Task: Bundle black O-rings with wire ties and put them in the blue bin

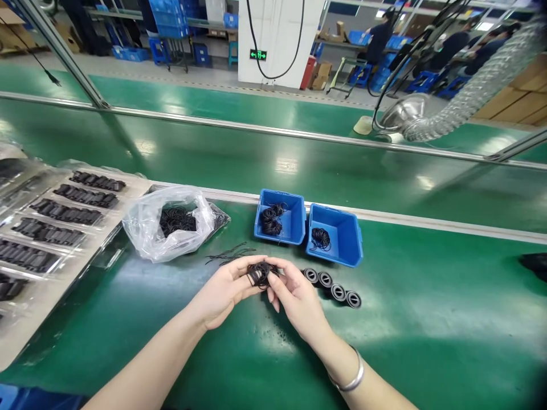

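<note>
Both hands meet over the green bench, holding a bundle of thin black rings or cords (261, 274) between them. My left hand (228, 290) has its fingers wrapped around the bundle, with some loops lying over the fingers. My right hand (293, 293) pinches the bundle from the other side with thumb and fingers. Just right of my right hand stand several black round parts (338, 292) in a slanting row. A few loose black strands (231, 254) lie on the bench beyond my left hand.
Two blue bins (342, 254) hold more black bundles. An open plastic bag (143, 236) of black loops stands at back left. Trays of black parts (47, 222) lie on cardboard at the left. A flexible duct (470, 94) hangs at upper right, and people work behind.
</note>
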`<state>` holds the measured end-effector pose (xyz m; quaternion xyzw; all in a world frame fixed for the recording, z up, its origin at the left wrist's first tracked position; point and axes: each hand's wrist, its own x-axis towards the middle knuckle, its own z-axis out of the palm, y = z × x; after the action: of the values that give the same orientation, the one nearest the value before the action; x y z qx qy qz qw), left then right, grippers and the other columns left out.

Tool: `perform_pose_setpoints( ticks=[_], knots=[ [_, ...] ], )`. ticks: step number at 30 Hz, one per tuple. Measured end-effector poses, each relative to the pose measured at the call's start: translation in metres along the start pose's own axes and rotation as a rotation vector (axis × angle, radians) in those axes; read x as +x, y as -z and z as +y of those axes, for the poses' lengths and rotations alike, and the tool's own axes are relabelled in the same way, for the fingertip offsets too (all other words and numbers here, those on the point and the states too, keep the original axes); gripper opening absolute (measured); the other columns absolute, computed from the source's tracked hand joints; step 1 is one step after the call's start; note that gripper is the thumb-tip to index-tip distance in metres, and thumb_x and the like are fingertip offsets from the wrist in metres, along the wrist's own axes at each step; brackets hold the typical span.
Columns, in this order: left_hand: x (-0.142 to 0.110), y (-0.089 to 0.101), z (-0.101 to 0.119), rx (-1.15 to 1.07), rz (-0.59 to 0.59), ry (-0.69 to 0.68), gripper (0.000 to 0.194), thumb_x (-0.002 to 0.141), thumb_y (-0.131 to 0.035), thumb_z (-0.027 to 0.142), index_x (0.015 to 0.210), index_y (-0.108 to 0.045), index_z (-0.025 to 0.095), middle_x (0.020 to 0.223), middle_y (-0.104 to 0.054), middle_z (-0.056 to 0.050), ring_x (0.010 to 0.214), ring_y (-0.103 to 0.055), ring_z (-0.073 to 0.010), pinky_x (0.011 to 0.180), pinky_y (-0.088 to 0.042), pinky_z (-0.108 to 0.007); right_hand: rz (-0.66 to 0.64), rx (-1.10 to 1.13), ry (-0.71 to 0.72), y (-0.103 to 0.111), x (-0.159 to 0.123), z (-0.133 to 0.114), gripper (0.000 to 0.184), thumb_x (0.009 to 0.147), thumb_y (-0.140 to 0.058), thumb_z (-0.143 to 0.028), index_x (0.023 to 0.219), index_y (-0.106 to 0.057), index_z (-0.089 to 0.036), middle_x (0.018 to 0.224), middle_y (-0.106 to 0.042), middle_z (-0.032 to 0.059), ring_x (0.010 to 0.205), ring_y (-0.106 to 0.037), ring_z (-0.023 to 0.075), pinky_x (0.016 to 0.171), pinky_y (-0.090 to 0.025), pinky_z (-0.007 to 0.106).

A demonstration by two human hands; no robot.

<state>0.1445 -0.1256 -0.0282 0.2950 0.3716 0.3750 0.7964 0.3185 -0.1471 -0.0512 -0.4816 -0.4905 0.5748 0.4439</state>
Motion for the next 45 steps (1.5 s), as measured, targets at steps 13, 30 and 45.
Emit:
perform_pose_setpoints(
  ticks=[13,30,45],
  knots=[
    [-0.008,0.006,0.003,-0.073,-0.008,0.025,0.038,0.085,-0.06,0.009,0.119,-0.073,0.02,0.133,-0.065,-0.01,0.121,-0.06,-0.0285,0.109,-0.044,-0.049,-0.021,-0.051,0.11,-0.004,-0.005,0.002,0.028,0.099,-0.055,-0.032,0.126,-0.064,-0.029,0.114,-0.047,0.007,0.063,-0.058,0.009,0.051,-0.053,0.025],
    [-0.006,0.008,-0.001,0.079,-0.006,0.043,0.042,0.086,-0.073,0.019,0.127,-0.069,0.025,0.133,-0.066,-0.009,0.119,-0.061,-0.0266,0.106,-0.048,-0.044,-0.009,-0.057,0.131,-0.002,-0.005,0.002,0.022,0.097,-0.058,-0.034,0.116,-0.067,-0.026,0.111,-0.053,0.0068,0.061,-0.058,0.0096,0.052,-0.053,0.026],
    [-0.005,0.013,-0.009,0.334,-0.051,-0.033,0.048,0.09,-0.067,0.029,0.138,-0.06,0.032,0.15,-0.052,-0.004,0.138,-0.046,-0.0299,0.111,-0.045,-0.041,0.008,-0.266,0.266,0.003,-0.008,-0.005,0.032,0.102,-0.049,-0.027,0.129,-0.066,-0.033,0.099,-0.047,0.0036,0.06,-0.054,0.0093,0.058,-0.053,0.029]
  ],
)
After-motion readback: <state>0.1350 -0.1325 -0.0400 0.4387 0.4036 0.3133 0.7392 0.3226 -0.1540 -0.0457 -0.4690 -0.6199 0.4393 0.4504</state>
